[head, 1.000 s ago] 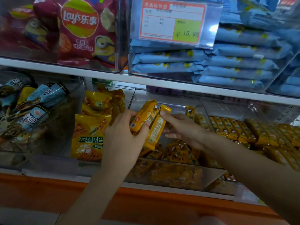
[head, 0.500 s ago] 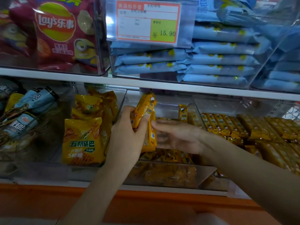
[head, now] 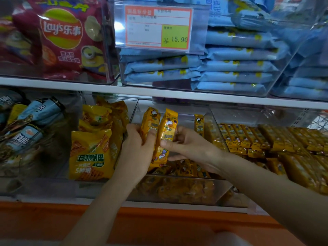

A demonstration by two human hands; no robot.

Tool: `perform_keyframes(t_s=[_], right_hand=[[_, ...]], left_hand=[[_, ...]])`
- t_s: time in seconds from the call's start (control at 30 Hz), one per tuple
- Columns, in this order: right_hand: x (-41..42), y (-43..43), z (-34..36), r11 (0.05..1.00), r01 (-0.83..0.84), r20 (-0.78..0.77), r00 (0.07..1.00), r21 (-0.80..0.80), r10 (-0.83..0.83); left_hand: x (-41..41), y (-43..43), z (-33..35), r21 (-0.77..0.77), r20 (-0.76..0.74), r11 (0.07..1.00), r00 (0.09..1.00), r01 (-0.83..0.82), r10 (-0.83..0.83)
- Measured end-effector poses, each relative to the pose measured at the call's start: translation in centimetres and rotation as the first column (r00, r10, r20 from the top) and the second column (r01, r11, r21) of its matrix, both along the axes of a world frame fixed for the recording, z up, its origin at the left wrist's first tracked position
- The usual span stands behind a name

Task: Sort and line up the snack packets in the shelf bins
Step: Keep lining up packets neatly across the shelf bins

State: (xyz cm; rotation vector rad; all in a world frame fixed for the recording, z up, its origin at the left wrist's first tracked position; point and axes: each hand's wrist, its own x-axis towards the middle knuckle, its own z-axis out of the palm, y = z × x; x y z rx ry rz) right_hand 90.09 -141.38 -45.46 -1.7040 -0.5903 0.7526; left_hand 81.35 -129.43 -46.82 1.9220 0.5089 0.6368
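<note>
Fingers (head: 150,139) of the left hand (head: 140,151) curl round one upright orange packet (head: 150,119) while the right hand (head: 190,148) pinches a second packet (head: 167,128) just beside it, long axes vertical, above the clear bin (head: 186,119).

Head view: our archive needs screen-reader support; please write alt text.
Two hands hold yellow snack packets upright in a clear shelf bin: the left hand grips the left packet, the right hand pinches the right packet beside it. Blue packets and a red crisp bag sit on the shelf above.
</note>
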Motion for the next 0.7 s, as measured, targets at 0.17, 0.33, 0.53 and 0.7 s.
perform_keyframes(t_s=[0.17,0.33,0.53,0.7], right_hand=[[-0.1,-0.8,0.3,0.998,-0.008,-0.097,0.995,0.068,0.015],[0.4,-1.0,0.1,0.991,0.062,-0.184,0.982,0.117,-0.039],[0.7,-1.5,0.3,0.998,-0.002,-0.125,0.992,0.064,0.010],[2.4,-1.4,0.4,0.990,0.137,-0.021,0.990,0.030,-0.136]], left_hand=[[-0.3,0.0,0.2,-0.022,0.036,0.999,0.999,0.033,-0.033],[-0.5,-0.3,0.3,-0.097,0.058,0.986,0.990,0.132,-0.127],[-0.3,-0.3,0.2,-0.131,0.040,0.981,0.990,0.140,-0.136],[-0.6,1.2,0.6,0.172,0.077,0.985,0.997,0.001,-0.014]])
